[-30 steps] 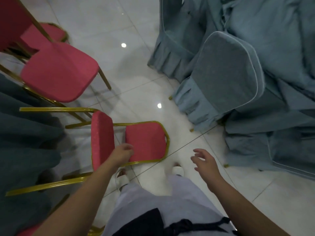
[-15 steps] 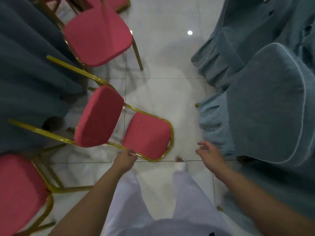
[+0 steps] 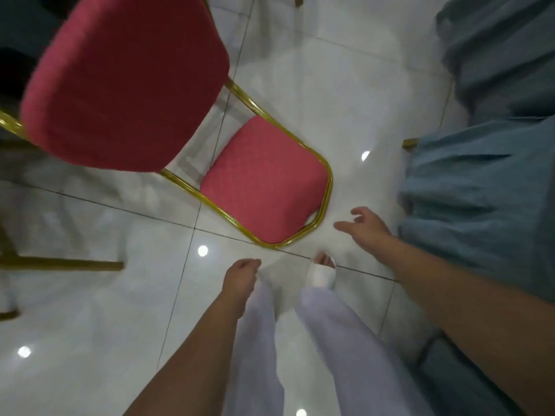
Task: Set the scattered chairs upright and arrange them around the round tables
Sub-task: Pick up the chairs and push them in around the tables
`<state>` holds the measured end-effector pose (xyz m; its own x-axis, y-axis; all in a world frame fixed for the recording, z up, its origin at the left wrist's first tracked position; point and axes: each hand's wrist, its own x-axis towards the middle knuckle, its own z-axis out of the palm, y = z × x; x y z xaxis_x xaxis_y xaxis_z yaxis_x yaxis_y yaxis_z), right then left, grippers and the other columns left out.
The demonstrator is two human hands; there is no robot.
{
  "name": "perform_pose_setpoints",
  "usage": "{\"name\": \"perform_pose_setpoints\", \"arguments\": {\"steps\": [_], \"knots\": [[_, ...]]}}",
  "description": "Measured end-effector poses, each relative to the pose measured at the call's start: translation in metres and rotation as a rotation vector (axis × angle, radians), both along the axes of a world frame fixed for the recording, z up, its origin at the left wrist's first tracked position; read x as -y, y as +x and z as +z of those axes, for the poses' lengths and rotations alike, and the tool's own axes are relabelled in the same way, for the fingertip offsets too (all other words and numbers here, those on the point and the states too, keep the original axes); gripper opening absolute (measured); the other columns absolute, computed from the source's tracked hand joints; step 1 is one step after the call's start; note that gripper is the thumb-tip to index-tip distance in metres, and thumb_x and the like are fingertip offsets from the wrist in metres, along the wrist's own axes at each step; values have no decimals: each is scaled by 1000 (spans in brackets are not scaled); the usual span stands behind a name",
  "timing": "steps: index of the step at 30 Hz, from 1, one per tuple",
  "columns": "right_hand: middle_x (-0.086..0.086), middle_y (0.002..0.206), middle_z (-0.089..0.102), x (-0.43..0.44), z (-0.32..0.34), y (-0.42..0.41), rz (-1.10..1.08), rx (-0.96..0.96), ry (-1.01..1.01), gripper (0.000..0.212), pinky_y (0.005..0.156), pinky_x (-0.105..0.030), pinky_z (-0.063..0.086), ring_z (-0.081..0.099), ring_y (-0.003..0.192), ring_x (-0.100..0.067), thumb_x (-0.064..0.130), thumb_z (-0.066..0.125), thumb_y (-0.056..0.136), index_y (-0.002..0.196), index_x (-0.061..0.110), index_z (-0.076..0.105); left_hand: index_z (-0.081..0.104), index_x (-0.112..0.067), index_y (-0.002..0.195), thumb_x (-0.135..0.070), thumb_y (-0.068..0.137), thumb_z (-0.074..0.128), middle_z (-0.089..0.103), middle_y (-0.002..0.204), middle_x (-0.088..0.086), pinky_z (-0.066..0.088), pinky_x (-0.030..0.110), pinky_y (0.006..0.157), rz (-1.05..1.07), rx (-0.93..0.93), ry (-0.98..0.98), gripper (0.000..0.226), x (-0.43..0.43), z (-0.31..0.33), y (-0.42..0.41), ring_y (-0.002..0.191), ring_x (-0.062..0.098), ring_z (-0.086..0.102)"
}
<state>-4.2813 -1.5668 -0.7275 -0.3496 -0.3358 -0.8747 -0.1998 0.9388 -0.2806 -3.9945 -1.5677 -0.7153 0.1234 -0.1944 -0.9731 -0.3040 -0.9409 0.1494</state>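
White tiled floor (image 3: 90, 325), glossy, with ceiling lights mirrored in it as small bright spots; blue-grey covered chairs (image 3: 480, 190), pleated skirts hanging to the floor, filling the right side; red chair (image 3: 126, 85) with a gold metal frame, on the floor just in front of the person, between a dark draped cloth (image 3: 18, 31) at upper left and the covered chairs, its big seat cushion looming close and blurred at upper left, its padded backrest (image 3: 264, 187) inside a gold loop pointing towards the person's feet, and whether its legs stand square on the floor cannot be told; a further gold chair leg (image 3: 60, 263), blurred, lying across the left edge; pale trousers (image 3: 345, 340), two legs; right hand (image 3: 366, 226), fingers spread and empty, just beside the rounded corner of the backrest frame but apart from it; left hand (image 3: 241, 273), fingers loosely curled, gripping nothing, just below the backrest's bottom edge and clear of it; white slipper (image 3: 322, 276), toes showing, near the frame's lowest bend
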Motion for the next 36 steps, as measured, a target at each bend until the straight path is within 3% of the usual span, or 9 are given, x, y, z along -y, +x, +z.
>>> {"name": "perform_pose_setpoints", "arguments": {"steps": [5, 9, 13, 18, 22, 24, 26, 32, 36], "knots": [[-10, 146, 44, 45, -146, -3, -32, -36, -41, 89, 96, -39, 44, 50, 127, -29, 47, 80, 77, 148, 19, 34, 59, -16, 101, -46, 90, 64, 58, 90, 4, 49, 39, 88, 254, 92, 22, 33, 7, -146, 3, 90, 27, 56], [3, 123, 51, 85, -231, -7, -80, -64, -182, 85, 76, -23, 48, 56, 98, -14, 45, 80, 77, 145, 19, 35, 55, -23, 100, -55, 86, 66, 58, 92, -2, 47, 37, 87, 448, 65, 3, 37, 15, -236, -6, 89, 21, 57], [-1, 124, 57, 129, -290, -18, -89, -196, -247, 64, 94, -36, 45, 54, 115, -24, 58, 62, 84, 134, 19, 50, 61, -25, 111, -60, 82, 69, 67, 103, -8, 45, 37, 96, 633, -33, -11, 47, 12, -295, -17, 99, 15, 61], [-2, 128, 42, 159, -316, -30, -61, -242, -214, 70, 98, -38, 44, 50, 108, -23, 70, 55, 78, 128, 21, 61, 62, -22, 102, -59, 86, 63, 71, 82, -11, 55, 32, 73, 826, -87, -59, 40, 13, -325, -24, 79, 8, 66], [-7, 105, 76, 157, -290, -40, -70, 121, -84, 50, 79, -39, 60, 72, 93, -27, 57, 58, 85, 109, 16, 73, 55, -22, 132, -72, 83, 56, 69, 93, -7, 55, 39, 86, 817, -32, -50, 70, 2, -303, -16, 84, 12, 64], [0, 94, 78, 143, -262, -47, -46, 123, -64, 45, 67, -29, 56, 74, 81, -19, 58, 64, 81, 102, 19, 72, 54, -20, 137, -75, 82, 54, 72, 102, -6, 55, 36, 81, 774, -25, -47, 77, -6, -274, -16, 83, 12, 66], [-1, 95, 77, 127, -226, -54, -68, 45, -97, 51, 76, -34, 56, 73, 84, -20, 57, 71, 73, 104, 18, 72, 51, -20, 140, -74, 85, 51, 68, 121, 0, 54, 38, 82, 777, -38, -15, 77, -16, -235, -20, 86, 15, 65], [-4, 90, 76, 85, -51, -75, -26, 58, -30, 32, 55, -26, 56, 73, 68, -15, 36, 75, 83, 104, 13, 70, 61, -24, 111, -62, 89, 56, 66, 98, 3, 59, 37, 65, 722, -2, 116, 44, -53, -67, -19, 83, 21, 62], [0, 91, 73, 73, 84, -77, 53, 39, 7, 23, 58, -25, 55, 72, 76, -18, 33, 75, 86, 102, 20, 67, 62, -13, 110, -45, 97, 55, 67, 89, 7, 55, 33, 54, 501, -18, 108, 35, -73, 57, 0, 76, 24, 62]]}}
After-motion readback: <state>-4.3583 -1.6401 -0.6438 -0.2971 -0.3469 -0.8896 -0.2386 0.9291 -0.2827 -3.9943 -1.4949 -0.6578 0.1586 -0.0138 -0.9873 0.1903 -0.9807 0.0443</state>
